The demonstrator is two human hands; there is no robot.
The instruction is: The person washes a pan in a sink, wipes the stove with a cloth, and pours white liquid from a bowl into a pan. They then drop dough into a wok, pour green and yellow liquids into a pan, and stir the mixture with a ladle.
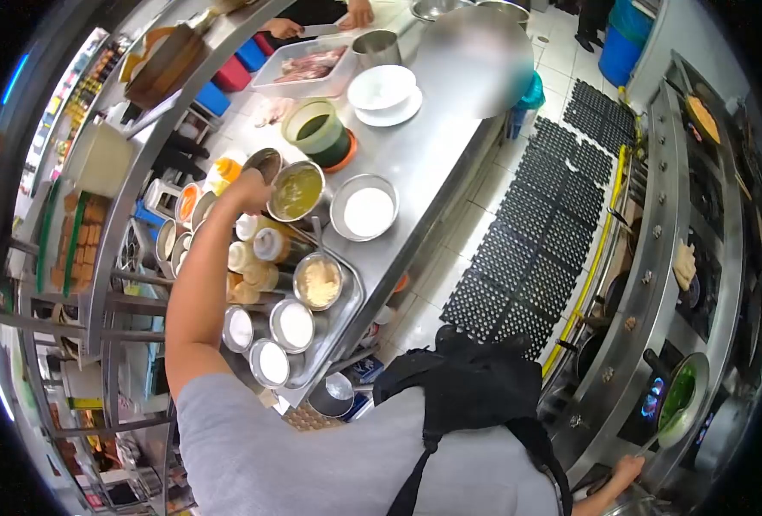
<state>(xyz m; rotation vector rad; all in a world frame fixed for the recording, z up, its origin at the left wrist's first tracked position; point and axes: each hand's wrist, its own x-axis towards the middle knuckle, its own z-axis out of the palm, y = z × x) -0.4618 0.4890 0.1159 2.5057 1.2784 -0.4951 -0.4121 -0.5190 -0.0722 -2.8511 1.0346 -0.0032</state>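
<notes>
My left arm reaches across the steel counter, and my left hand (250, 191) is at the rim of a small metal container (266, 162); its fingertips are hidden. Right beside it stands a metal bowl of yellow-green liquid (297, 191). Capped squeeze bottles (269, 244) stand just below that hand. At the stove, my right hand (628, 469) is closed around the thin handle of a spoon (649, 443), whose far end reaches into a frying pan (700, 371). Green food (681, 391) lies in this pan, over a blue flame.
A tray (357, 297) holds bowls of white powder (291, 326) and a pale yellow food (320, 284). Further up are a green-filled tub (316, 136), white bowls (382, 88) and a meat container (308, 69). Another person's hands (284, 28) hold a knife. Black mats (518, 245) cover the floor.
</notes>
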